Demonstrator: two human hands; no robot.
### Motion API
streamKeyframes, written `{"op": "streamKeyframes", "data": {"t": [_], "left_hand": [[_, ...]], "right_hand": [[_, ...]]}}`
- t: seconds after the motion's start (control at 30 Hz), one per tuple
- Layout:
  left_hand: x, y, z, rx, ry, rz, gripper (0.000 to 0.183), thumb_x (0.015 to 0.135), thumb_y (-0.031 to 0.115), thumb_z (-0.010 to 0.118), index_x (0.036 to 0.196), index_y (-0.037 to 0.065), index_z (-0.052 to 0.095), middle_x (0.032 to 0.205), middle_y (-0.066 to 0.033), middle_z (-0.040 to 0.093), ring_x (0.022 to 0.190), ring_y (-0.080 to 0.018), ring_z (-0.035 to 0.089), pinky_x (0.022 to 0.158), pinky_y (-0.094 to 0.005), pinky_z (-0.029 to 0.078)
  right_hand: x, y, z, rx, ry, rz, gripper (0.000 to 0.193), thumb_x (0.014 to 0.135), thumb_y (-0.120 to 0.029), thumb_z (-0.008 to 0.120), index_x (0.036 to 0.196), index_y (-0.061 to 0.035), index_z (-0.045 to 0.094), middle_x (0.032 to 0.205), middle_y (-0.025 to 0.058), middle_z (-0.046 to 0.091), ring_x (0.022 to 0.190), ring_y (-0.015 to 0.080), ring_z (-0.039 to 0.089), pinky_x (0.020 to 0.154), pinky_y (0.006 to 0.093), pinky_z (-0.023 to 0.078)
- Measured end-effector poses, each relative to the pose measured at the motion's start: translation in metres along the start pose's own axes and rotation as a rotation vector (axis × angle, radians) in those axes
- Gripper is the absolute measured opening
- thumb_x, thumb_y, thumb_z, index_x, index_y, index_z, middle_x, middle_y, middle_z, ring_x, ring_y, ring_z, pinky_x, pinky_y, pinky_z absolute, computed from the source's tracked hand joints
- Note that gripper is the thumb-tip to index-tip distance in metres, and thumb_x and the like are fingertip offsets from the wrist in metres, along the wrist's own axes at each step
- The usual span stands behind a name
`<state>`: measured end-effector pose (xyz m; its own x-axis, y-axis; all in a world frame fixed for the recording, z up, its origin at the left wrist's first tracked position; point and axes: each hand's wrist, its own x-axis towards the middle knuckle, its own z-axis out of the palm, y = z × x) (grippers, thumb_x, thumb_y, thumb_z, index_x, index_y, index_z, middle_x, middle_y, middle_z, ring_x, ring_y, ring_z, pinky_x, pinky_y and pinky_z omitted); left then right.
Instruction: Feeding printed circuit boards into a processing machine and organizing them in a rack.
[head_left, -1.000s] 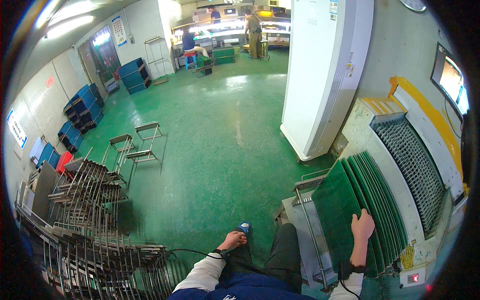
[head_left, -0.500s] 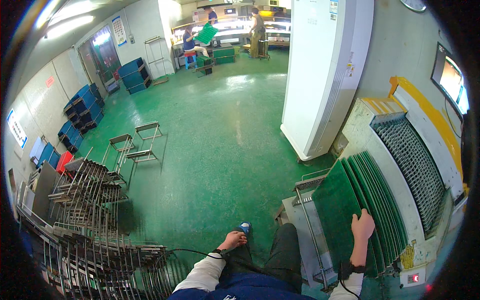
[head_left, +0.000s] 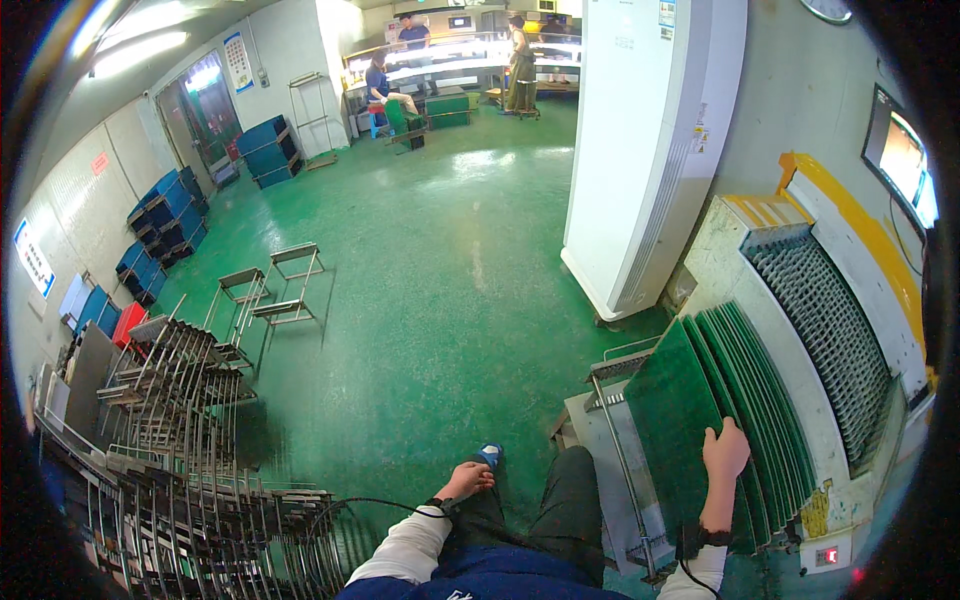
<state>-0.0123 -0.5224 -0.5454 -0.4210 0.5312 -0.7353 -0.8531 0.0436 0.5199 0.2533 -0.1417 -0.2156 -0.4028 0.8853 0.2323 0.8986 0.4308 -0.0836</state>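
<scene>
We saw the green sheets in the lower right of the frame, standing on edge in a row. The right hand was much nearer to them than the left. Its grip lay at the right edge of the front sheet, with most of that sheet spread out to the left of the grip and the other sheets lined up to the right. The long edge of the front sheet ran from higher up down toward the bottom of the frame, leaning a bit to the right. The right fingers were a little bent, but we could not tell how far open the grip was or if it had hold of a sheet. The left hand was at the bottom middle, over the leg, well apart from the sheets. Its fingers were curled, and we saw nothing in it, though its inside was hidden. We also saw stickers on the tall white cabinet, a poster at the upper left and a blue and white sign at the far left. Their writing was too small for us to read.
</scene>
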Motion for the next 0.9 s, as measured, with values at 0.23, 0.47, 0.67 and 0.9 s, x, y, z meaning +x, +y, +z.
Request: {"op": "streamKeyframes", "data": {"t": [0.23, 0.47, 0.67, 0.9], "left_hand": [[-0.020, 0.010, 0.026, 0.031, 0.084, 0.011, 0.013, 0.090, 0.007, 0.055, 0.096, -0.003, 0.052, 0.071, -0.0076, 0.053, 0.065, -0.0216, 0.057, 0.057, -0.0341, 0.048], [-0.010, 0.005, 0.005, 0.022, 0.039, 0.002, 0.016, 0.088, 0.010, 0.059, 0.097, -0.001, 0.053, 0.081, -0.0113, 0.058, 0.070, -0.0245, 0.062, 0.063, -0.0357, 0.055], [-0.018, 0.010, 0.017, 0.066, 0.051, 0.006, 0.018, 0.087, 0.010, 0.059, 0.098, -0.003, 0.053, 0.080, -0.0118, 0.058, 0.070, -0.0249, 0.062, 0.062, -0.0355, 0.055], [-0.024, 0.013, 0.026, 0.033, 0.037, -0.003, 0.014, 0.087, 0.006, 0.057, 0.095, -0.003, 0.052, 0.078, -0.0122, 0.057, 0.068, -0.0251, 0.060, 0.063, -0.0366, 0.054]], "right_hand": [[-0.001, 0.005, 0.002, -0.003, 0.010, -0.001, 0.030, 0.078, -0.024, 0.070, 0.095, -0.0030, 0.058, 0.084, 0.0185, 0.065, 0.080, 0.0359, 0.064, 0.068, 0.0465, 0.051], [0.000, 0.001, 0.003, 0.009, 0.025, -0.032, 0.032, 0.078, -0.024, 0.070, 0.099, -0.0029, 0.059, 0.085, 0.0186, 0.065, 0.080, 0.0358, 0.064, 0.069, 0.0460, 0.051], [0.000, 0.008, 0.007, 0.011, 0.034, -0.023, 0.033, 0.077, -0.024, 0.070, 0.100, -0.0028, 0.059, 0.084, 0.0188, 0.065, 0.080, 0.0360, 0.064, 0.069, 0.0460, 0.051], [0.000, 0.008, 0.005, -0.005, 0.009, -0.011, 0.035, 0.078, -0.024, 0.070, 0.102, -0.0028, 0.059, 0.085, 0.0192, 0.065, 0.080, 0.0363, 0.064, 0.068, 0.0466, 0.050]]}}
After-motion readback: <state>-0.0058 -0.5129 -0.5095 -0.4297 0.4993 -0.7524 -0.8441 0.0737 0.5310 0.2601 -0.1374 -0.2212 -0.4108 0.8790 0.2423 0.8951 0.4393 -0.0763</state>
